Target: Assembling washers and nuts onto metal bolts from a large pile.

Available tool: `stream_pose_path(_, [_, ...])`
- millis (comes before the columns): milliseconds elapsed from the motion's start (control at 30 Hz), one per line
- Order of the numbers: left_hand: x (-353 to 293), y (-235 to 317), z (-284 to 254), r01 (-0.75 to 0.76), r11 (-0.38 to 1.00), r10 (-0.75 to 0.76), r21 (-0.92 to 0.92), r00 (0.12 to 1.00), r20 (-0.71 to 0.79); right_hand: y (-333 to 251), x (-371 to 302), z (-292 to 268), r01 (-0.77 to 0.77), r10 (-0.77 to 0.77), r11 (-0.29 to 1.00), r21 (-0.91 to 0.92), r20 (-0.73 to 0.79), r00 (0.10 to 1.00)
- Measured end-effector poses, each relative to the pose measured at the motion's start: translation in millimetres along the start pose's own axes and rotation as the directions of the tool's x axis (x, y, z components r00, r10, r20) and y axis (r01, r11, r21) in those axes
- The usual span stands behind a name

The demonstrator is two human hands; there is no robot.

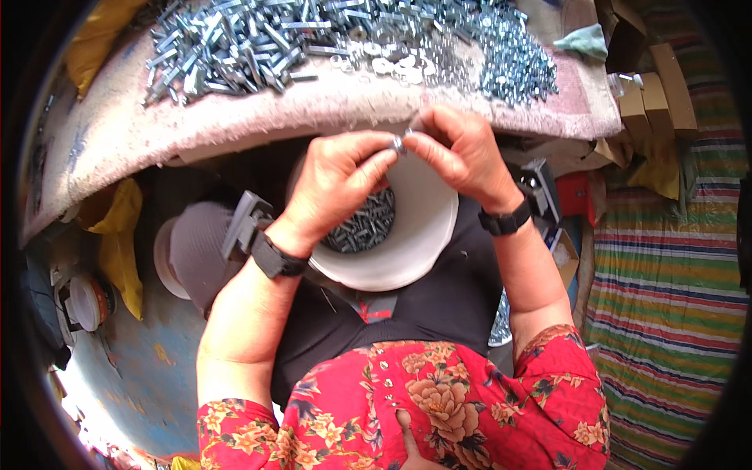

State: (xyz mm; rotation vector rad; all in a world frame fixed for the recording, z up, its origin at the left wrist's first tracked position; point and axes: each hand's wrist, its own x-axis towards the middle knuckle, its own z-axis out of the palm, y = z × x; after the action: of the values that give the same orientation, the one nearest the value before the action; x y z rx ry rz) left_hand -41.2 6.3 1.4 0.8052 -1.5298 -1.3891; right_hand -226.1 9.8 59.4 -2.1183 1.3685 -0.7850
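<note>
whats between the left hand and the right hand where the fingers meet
Small shiny metal hardware, pinched between the fingertips of the left hand and right hand, in the head view; too small to identify exactly.

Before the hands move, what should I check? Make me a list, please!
1. Small metal piece pinched in the left hand: ok.
2. Right hand gripping that piece too: cannot tell; its fingertips are right beside it.
3. White bucket uncovered: ok.
4. Dark metal pieces inside the bucket: ok.
5. Loose metal parts sorted into separate containers: not ok; they lie heaped on the cloth.
</note>
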Motion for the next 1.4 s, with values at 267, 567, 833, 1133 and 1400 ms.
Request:
stream_pose_path(267, [-7.4, 8.2, -2.4, -0.192, 0.971, 0.174, 0.144, 0.977, 0.127, 5.8, -6.1, 11.3, 0.152, -0.172, 0.983, -0.099, -0.247, 0.954])
stream_pose_path(567, [-21.0, 12.1, -5.6, 0.082, 0.927, -0.065, -0.367, 0.996, 0.059, -110.4, -70.4, 60.7, 0.434, -0.443, 0.855, 0.284, -0.037, 0.896])
stream_pose_path(833, [-25.1, 32.9, -22.5, 0.16, 0.941, -0.044, -0.297, 0.931, 0.361, -59.4, -29.6, 1.7, 0.359, -0.354, 0.933, 0.017, -0.126, 0.927])
stream_pose_path(1133, [-39.2, 5.9, -29.8, 0.366, 0.876, -0.163, -0.315, 0.838, 0.521, -33.5, -51.5, 28.0, 0.091, -0.106, 0.983, 0.159, 0.087, 0.991])
stream_pose_path(1400, [-54.1, -24.2, -8.7, -0.483, 0.627, 0.338, 0.612, 0.876, 0.345, 8.0, -79.3, 86.6, -0.083, 0.08, 0.996, -0.029, -0.085, 0.993])
